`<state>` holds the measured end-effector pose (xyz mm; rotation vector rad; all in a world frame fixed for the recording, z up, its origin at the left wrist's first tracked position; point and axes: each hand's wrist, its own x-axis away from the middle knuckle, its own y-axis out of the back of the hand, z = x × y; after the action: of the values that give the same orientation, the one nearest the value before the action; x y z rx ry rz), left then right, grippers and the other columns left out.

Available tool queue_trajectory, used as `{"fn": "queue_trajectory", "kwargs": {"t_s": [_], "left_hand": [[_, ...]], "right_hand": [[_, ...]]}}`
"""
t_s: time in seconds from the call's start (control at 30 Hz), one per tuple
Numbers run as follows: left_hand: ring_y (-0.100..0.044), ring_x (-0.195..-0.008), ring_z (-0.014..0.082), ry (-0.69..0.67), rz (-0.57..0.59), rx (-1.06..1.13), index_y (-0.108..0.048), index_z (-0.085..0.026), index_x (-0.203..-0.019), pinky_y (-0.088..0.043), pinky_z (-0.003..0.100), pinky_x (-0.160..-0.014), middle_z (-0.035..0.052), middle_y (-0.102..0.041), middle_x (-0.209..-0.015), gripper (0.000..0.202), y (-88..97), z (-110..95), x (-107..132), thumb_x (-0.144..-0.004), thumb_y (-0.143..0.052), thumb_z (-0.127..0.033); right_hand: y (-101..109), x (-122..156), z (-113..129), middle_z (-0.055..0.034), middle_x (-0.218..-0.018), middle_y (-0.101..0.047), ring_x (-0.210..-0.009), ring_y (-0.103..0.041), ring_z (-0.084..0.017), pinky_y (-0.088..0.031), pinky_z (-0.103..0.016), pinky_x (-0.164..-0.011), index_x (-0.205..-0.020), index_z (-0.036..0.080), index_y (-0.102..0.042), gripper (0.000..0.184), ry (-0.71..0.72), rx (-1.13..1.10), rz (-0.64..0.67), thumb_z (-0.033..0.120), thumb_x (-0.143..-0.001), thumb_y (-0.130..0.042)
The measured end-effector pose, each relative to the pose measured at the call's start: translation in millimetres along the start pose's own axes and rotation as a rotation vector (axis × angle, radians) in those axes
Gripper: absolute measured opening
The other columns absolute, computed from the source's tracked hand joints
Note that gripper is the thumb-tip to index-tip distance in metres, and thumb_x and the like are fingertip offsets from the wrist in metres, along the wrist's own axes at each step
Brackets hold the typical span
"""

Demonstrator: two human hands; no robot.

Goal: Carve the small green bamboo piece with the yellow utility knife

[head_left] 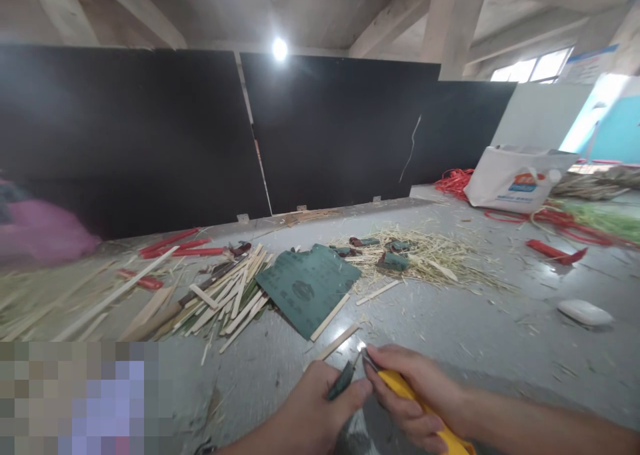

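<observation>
Only the person's two hands and forearms show, at the bottom edge of the head view. The left hand point(310, 408) is bare, with no glove and no ring visible on the fingers that show. At its wrist, right at the lower edge of the picture, a small dark bit shows, perhaps a strap or band; too little of it is in view to tell. The right hand point(410, 395) is bare as well, with no glove. Its forearm runs bare to the right-hand corner, with no sleeve, cuff, watch or bracelet on the stretch in view. Nothing of the upper arms or clothing is visible.
</observation>
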<state>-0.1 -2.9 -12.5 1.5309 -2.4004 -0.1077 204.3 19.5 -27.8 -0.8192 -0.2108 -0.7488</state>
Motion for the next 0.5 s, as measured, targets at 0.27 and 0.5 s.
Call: {"fn": "queue_trajectory", "kwargs": {"t_s": [0.27,0.5], "left_hand": [[-0.039,-0.064,0.0139,0.028,0.088,-0.025,-0.055,-0.022,-0.065,-0.029,0.026,-0.058,-0.0073,-0.04,-0.055,0.053,2.7,-8.8,2.1,-0.078,-0.069,-0.072],[-0.037,-0.069,0.0138,0.059,0.082,-0.09,-0.054,-0.02,-0.067,-0.029,0.026,-0.059,-0.0052,-0.041,-0.067,0.058,3.4,-1.1,-2.3,-0.076,-0.063,-0.077]], "right_hand": [[6.5,2.4,3.9,0.0067,-0.038,-0.041,-0.023,-0.029,-0.008,-0.039,-0.02,-0.024,-0.071,0.021,-0.058,0.051,-0.161,0.082,0.106,0.062,-0.097,-0.043],[-0.4,3.4,5.9,0.0074,-0.035,-0.042,-0.02,-0.029,-0.009,-0.037,-0.022,-0.024,-0.07,0.022,-0.057,0.053,-0.169,0.199,0.221,0.073,-0.086,-0.055]]}}
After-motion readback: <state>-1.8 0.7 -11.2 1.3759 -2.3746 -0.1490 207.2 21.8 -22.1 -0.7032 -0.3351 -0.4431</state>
